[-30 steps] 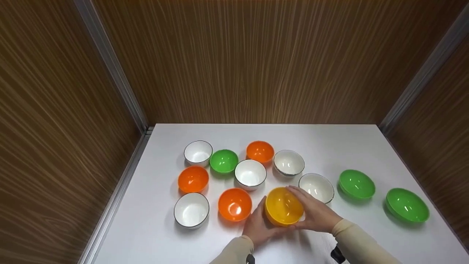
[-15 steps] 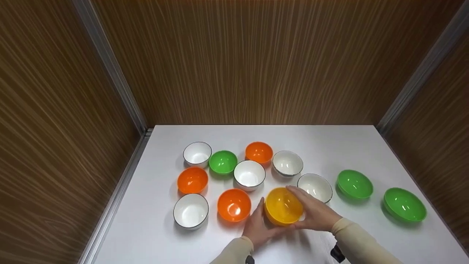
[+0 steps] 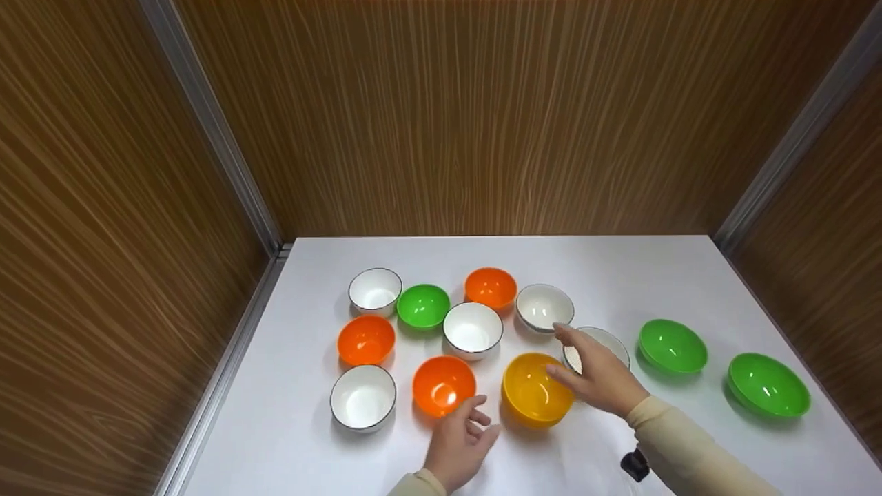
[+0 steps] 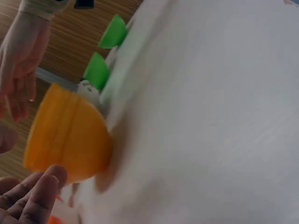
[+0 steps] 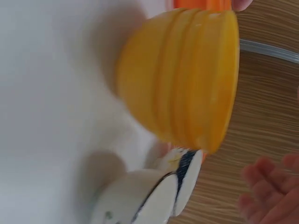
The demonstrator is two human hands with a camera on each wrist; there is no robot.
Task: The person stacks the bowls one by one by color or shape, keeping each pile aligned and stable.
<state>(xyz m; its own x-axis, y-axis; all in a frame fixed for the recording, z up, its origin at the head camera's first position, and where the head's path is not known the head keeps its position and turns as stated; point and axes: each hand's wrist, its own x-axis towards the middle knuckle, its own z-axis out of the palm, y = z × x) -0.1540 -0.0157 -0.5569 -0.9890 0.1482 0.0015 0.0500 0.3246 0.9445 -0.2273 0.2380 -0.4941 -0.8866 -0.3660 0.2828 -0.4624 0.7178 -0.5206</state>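
The yellow stack (image 3: 539, 406) stands upright on the table (image 3: 275, 448), right of an orange bowl (image 3: 441, 379). Left hand (image 3: 460, 446) and right hand (image 3: 606, 377) hold nothing, fingers loose: placing seems finished; next calls for withdrawing without nudging rims.

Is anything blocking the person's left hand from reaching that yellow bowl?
Nothing visible stands between the left hand and the yellow bowl. The nearest orange bowl sits to the yellow one's left, outside that gap.
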